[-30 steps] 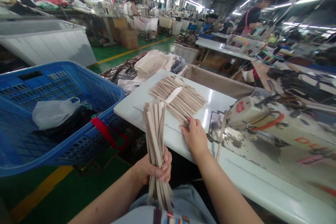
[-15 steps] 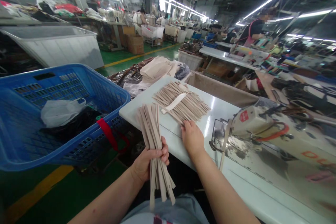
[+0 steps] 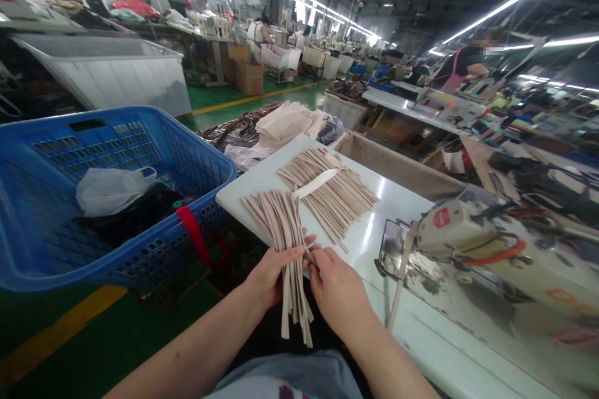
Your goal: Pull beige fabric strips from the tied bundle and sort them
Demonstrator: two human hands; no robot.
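My left hand (image 3: 274, 271) is closed round a bunch of beige fabric strips (image 3: 281, 224), whose upper ends fan out over the near corner of the white table (image 3: 262, 184) and whose lower ends hang past my lap. My right hand (image 3: 334, 283) sits right beside it, fingertips pinched on a strip at the bunch's right side. Beyond them, on the table, lies a bundle of the same strips (image 3: 327, 190) tied across with a pale band. A sewing machine (image 3: 463, 234) stands to the right of my hands.
A blue plastic basket (image 3: 112, 199) with a white bag and dark cloth stands at my left, a red strap over its rim. Beige fabric pieces (image 3: 285, 121) and a tan bin (image 3: 397, 165) lie behind the table. Other people work at distant tables.
My right hand left the tied bundle and came back to the bunch. My left hand lowered the bunch so its tops rest toward the table corner.
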